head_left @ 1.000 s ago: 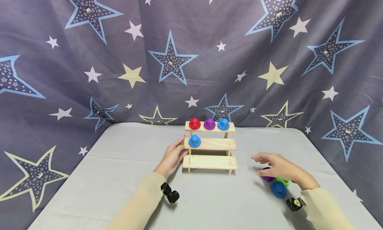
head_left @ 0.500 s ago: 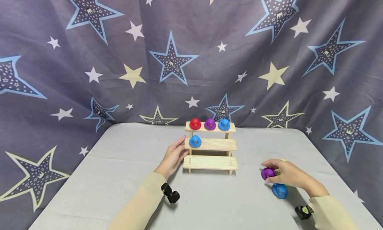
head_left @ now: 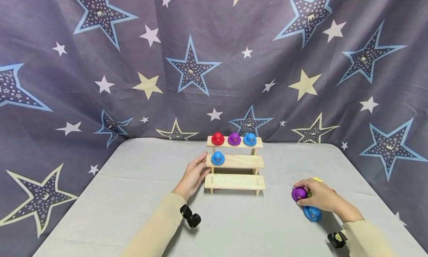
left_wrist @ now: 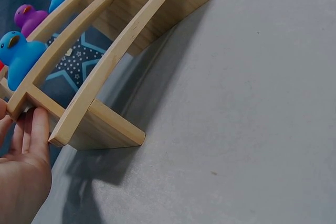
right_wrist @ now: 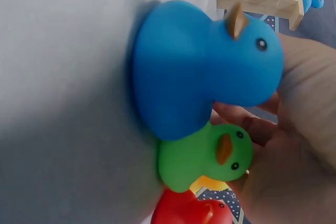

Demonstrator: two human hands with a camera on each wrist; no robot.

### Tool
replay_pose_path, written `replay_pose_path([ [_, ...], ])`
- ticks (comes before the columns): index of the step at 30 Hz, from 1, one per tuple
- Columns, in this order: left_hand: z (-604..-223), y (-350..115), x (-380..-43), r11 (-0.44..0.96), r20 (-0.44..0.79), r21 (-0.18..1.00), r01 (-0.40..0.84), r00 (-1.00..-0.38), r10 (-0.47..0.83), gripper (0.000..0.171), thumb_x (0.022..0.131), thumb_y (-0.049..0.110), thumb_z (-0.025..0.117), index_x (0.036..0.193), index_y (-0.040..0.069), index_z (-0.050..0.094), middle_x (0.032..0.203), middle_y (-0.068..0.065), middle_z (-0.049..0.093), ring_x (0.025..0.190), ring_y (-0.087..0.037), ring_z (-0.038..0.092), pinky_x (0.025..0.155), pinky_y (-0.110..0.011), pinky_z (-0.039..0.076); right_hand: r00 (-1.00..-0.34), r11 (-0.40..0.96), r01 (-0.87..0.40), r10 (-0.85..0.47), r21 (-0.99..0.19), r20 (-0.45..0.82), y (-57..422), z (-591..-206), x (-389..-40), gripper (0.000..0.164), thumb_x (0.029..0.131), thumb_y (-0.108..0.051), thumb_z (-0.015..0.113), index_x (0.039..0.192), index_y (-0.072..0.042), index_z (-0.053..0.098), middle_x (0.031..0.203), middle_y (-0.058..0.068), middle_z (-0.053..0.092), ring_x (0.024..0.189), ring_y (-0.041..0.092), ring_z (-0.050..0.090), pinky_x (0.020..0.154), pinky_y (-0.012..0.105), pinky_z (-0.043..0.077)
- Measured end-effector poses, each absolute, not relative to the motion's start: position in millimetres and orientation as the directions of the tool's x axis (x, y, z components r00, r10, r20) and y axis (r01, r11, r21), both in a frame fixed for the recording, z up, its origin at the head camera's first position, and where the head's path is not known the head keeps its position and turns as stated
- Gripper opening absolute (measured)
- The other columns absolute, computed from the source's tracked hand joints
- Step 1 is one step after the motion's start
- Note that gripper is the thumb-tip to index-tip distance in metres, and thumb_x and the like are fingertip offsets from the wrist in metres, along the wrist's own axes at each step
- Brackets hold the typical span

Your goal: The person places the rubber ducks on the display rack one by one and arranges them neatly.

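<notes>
A three-tier wooden display stand is in the middle of the table. My left hand holds the left end of its middle tier, fingers under the board in the left wrist view. On the top tier sit a red duck, a purple duck and a blue duck; another blue duck sits at the middle tier's left. To the right, my right hand pinches a purple rubber duck between thumb and fingers. That duck is hidden in the right wrist view.
Close by the right hand are a blue duck, a green duck and a red duck, with a bit of yellow showing behind the hand. A star-patterned curtain hangs behind the grey table.
My right hand has moved right and down onto the purple duck, and its thumb and fingers have closed around it. The left hand stays at the stand.
</notes>
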State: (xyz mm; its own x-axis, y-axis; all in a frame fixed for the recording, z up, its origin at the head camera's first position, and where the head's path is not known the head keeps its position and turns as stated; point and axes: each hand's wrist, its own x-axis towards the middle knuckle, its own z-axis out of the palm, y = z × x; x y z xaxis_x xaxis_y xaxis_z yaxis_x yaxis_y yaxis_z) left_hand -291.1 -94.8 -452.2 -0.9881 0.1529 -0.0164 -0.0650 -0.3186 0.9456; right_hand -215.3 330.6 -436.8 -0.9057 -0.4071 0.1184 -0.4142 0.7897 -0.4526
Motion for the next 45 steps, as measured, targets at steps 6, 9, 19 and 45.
replay_pose_path([
  [6, -453, -95, -291, -0.325, -0.014, 0.943, -0.064, -0.988, 0.153, 0.055, 0.102, -0.003, 0.038, 0.156, 0.000, 0.028, 0.157, -0.021, 0.030, 0.143, -0.032, 0.033, 0.114, -0.034, 0.042, -0.904, 0.797, -0.417, -0.411, -0.438, 0.113, 331, -438, -217, 0.049, 0.075, -0.025, 0.088, 0.115, -0.003, 0.070, 0.109, 0.009, 0.067, 0.095, 0.023, 0.061, 0.077, 0.034, 0.059],
  [9, -453, -94, -291, -0.326, -0.014, 0.943, -0.063, -0.988, 0.153, 0.055, 0.102, -0.002, 0.039, 0.156, 0.000, 0.028, 0.157, -0.021, 0.030, 0.143, -0.032, 0.034, 0.113, -0.033, 0.042, -0.903, 0.797, -0.421, -0.413, -0.433, 0.117, 331, -437, -217, 0.049, 0.075, -0.025, 0.088, 0.115, -0.003, 0.070, 0.110, 0.010, 0.067, 0.097, 0.025, 0.061, 0.078, 0.036, 0.059],
  [19, -454, -95, -292, -0.325, -0.014, 0.944, -0.062, -0.989, 0.147, 0.055, 0.102, -0.003, 0.039, 0.156, 0.000, 0.029, 0.159, -0.020, 0.028, 0.144, -0.032, 0.032, 0.114, -0.034, 0.042, -0.905, 0.781, -0.414, -0.407, -0.468, 0.121, 328, -432, -219, 0.050, 0.076, -0.022, 0.088, 0.118, -0.002, 0.069, 0.108, 0.009, 0.067, 0.089, 0.019, 0.064, 0.072, 0.031, 0.060],
  [45, -453, -95, -292, -0.325, -0.012, 0.944, -0.062, -0.988, 0.155, 0.055, 0.102, -0.002, 0.039, 0.156, 0.000, 0.028, 0.158, -0.021, 0.028, 0.144, -0.032, 0.032, 0.114, -0.035, 0.042, -0.834, 0.733, -0.551, -0.472, -0.399, 0.285, 274, -396, -240, 0.048, 0.077, -0.015, 0.082, 0.122, -0.007, 0.069, 0.112, 0.004, 0.068, 0.094, 0.018, 0.064, 0.080, 0.039, 0.058],
])
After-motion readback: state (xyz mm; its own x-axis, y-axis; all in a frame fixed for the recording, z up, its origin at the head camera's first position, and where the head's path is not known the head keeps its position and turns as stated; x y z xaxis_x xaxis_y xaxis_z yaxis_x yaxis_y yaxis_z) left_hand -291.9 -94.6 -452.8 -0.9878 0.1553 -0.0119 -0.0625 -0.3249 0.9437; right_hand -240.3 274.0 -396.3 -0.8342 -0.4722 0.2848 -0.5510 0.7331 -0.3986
